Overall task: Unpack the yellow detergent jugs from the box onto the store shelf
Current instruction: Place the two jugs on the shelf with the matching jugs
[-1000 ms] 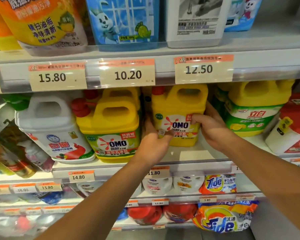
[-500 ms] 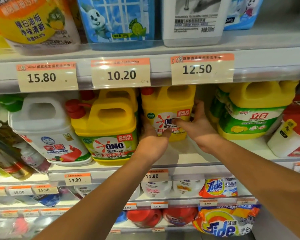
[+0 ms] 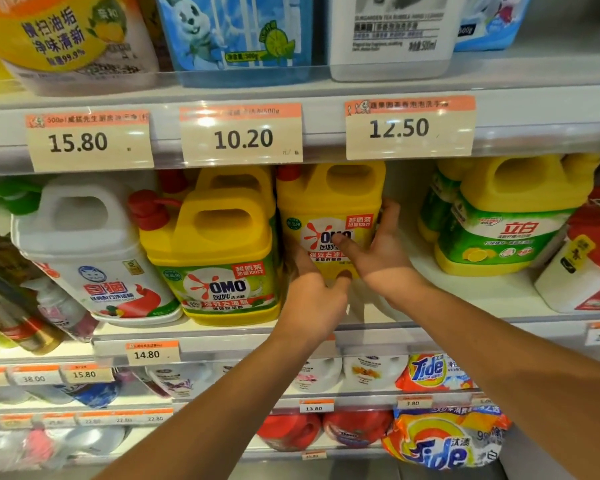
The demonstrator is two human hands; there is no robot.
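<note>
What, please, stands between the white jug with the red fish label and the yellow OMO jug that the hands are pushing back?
In the head view, another yellow OMO jug with a red cap stands between them, a second behind it.

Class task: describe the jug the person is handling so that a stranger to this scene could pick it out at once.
Find the 12.50 price tag on the shelf edge. Just below and left of it stands a yellow OMO jug, pushed back. Unlike the front OMO jug beside it, both hands touch it.

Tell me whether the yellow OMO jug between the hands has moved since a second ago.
Yes. The yellow OMO jug has gone deeper onto the shelf, away from its front edge.
</note>
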